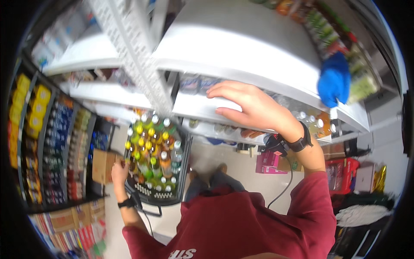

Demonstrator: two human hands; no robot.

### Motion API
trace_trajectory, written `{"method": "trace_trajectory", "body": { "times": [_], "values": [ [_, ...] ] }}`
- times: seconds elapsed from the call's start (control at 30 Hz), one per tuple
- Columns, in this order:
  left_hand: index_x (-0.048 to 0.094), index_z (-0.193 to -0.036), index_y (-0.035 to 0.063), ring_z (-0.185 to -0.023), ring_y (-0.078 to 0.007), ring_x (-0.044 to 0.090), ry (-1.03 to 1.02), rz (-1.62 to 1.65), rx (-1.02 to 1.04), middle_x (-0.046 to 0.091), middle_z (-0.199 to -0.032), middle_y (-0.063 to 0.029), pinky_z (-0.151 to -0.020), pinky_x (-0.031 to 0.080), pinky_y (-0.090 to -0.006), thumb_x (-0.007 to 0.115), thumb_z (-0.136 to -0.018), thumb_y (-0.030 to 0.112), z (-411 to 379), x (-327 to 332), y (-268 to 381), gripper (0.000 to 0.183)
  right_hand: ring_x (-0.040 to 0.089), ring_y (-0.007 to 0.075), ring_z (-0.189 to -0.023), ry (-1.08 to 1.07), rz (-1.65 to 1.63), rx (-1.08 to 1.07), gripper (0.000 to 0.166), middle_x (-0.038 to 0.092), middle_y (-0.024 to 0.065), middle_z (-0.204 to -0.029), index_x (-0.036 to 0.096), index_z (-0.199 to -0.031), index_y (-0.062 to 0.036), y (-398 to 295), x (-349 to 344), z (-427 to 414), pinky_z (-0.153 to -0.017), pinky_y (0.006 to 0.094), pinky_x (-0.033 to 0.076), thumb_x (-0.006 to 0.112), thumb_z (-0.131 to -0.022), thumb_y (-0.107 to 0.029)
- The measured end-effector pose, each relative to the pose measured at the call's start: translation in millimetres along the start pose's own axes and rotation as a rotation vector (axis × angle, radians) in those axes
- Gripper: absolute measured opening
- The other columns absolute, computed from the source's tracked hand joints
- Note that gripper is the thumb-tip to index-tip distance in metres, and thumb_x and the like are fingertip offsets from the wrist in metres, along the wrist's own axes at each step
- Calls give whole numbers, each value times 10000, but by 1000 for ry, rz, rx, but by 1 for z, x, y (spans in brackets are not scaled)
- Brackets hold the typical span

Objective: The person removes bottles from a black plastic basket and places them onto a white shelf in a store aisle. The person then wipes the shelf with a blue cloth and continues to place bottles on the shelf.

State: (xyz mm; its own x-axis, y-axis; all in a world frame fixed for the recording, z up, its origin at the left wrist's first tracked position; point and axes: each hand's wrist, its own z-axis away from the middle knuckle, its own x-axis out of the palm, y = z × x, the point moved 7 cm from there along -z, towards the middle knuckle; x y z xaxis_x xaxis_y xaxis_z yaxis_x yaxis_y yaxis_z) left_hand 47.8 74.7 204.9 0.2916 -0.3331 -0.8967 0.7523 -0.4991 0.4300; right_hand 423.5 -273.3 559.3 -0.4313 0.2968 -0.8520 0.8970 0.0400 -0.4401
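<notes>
My left hand [120, 173] is at the left rim of a black plastic basket [187, 162], with its fingertips at the cap of a bottle near that edge; whether it grips the bottle is hard to tell. Bottles with yellow, green and white caps [151, 142] crowd the basket upright. My right hand [250, 103] hovers over a white shelf [200, 103], fingers apart, with nothing seen in it. Just beyond its fingertips stand clear packs [189, 83] on that shelf. Each wrist bears a black strap with a cabled device.
A perforated white shelf post [139, 55] rises beyond the basket. A blue cloth bundle [334, 79] hangs at the upper shelf's right. Left are stocked drink racks [58, 145] and a cardboard box [103, 166]. Pink boxes [266, 162] stand on the floor under the shelves.
</notes>
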Motion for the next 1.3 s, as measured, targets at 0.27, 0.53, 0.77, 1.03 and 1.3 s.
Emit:
{"method": "trace_trajectory", "body": {
  "times": [0.27,0.53,0.77,1.03,1.3],
  "values": [
    [676,-1039,-20,-710,-154,589,-4,422,775,633,-790,-74,-671,478,-290,734,-890,46,47,-160,413,173,580,367,-1298,598,658,163,392,629,185,-1377,634,-1260,-17,33,-155,140,-1093,459,455,715,-913,-181],
    [665,-1105,19,-842,-273,654,-27,308,1278,675,-925,-113,-740,529,-363,796,-863,157,120,-105,646,308,548,447,-1296,641,674,522,484,586,279,-1385,618,-1296,21,97,-191,285,-1108,489,441,731,-908,-244],
    [613,-1220,-9,-1002,-368,669,145,260,1402,691,-1082,-182,-852,547,-439,825,-814,311,148,-61,747,559,524,443,-1341,571,454,264,495,570,265,-1421,587,-1338,41,72,-156,252,-1129,483,432,719,-909,-168],
    [658,-1167,-14,-870,-186,698,-103,726,1200,731,-952,-154,-820,553,-324,618,-920,22,106,-74,738,252,531,345,-1374,516,604,154,592,589,159,-1446,604,-1362,-38,62,-178,246,-1184,538,360,780,-806,-143],
    [616,-1283,7,-1069,-125,621,-549,1179,1006,675,-1172,-50,-976,502,-282,565,-1038,102,89,-98,724,268,507,355,-1394,409,369,-12,810,552,148,-1493,540,-1458,-76,40,-204,213,-1220,560,301,856,-758,-334]
  ]
}}
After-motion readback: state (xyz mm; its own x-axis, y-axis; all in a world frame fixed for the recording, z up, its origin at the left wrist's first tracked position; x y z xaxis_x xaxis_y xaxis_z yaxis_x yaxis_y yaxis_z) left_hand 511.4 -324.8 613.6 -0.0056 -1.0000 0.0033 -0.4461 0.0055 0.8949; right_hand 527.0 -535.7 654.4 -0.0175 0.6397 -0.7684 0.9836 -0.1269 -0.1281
